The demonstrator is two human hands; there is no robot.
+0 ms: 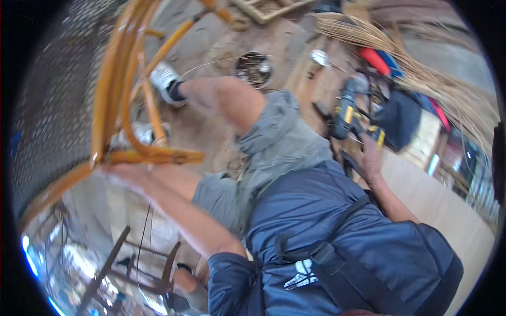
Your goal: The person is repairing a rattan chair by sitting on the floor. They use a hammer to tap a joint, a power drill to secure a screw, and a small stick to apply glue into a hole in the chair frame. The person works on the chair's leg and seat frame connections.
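Note:
At the left stands an orange-brown, glossy rattan-like furniture frame (153, 154) of bent poles. My left hand (118, 173) is closed round its lower joint, the fingers partly hidden and blurred. At the right, my right hand (370, 157) is beside a black-and-yellow cordless drill (345, 111). Its fingertips are close to the drill's lower end, but blur hides whether they grip it. A dark, narrow tool or handle (351, 162) lies against that hand.
A round container of small pieces (253, 70) stands beyond my knee. Bundled cane strips (363, 39) and a dark bag (398, 120) are at the right, by a pale board (440, 203). Woven mesh (58, 89) spans the left; a dark wooden frame (129, 263) and another person's leg (191, 289) are lower left.

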